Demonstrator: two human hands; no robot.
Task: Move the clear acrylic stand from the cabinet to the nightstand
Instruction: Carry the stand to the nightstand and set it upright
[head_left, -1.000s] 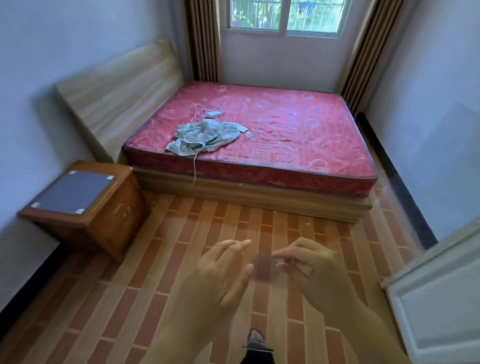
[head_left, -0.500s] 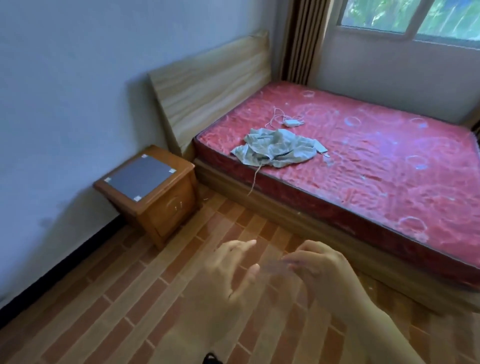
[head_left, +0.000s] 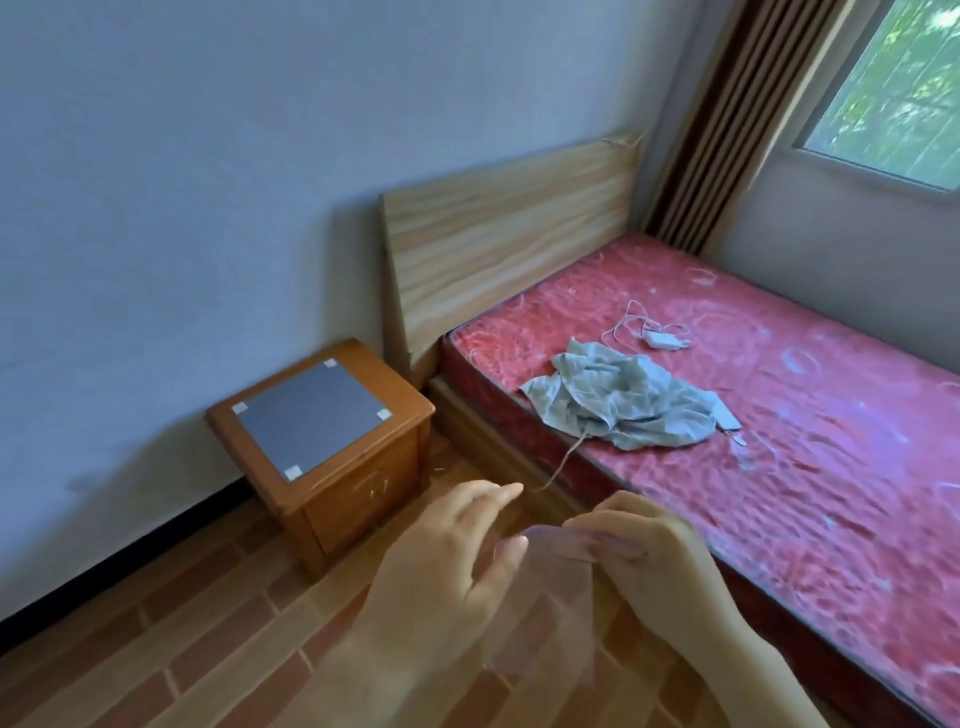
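Observation:
The clear acrylic stand (head_left: 545, 608) is a see-through sheet held low in front of me, above the brick-pattern floor. My right hand (head_left: 649, 551) pinches its upper edge between thumb and fingers. My left hand (head_left: 452, 556) is at its left side, thumb touching the edge and fingers spread. The wooden nightstand (head_left: 322, 441) with a grey panel on top stands against the wall, up and to the left of my hands, a short way off.
A bed with a red mattress (head_left: 779, 415) and wooden headboard (head_left: 509, 239) fills the right side. A crumpled grey cloth (head_left: 628, 400) and a white charger with cable (head_left: 660, 338) lie on the mattress. Striped curtain (head_left: 717, 130) and window (head_left: 898, 88) are behind.
My view has swung left and moved closer to the nightstand. Both hands keep the stand in front of me in about the same pose.

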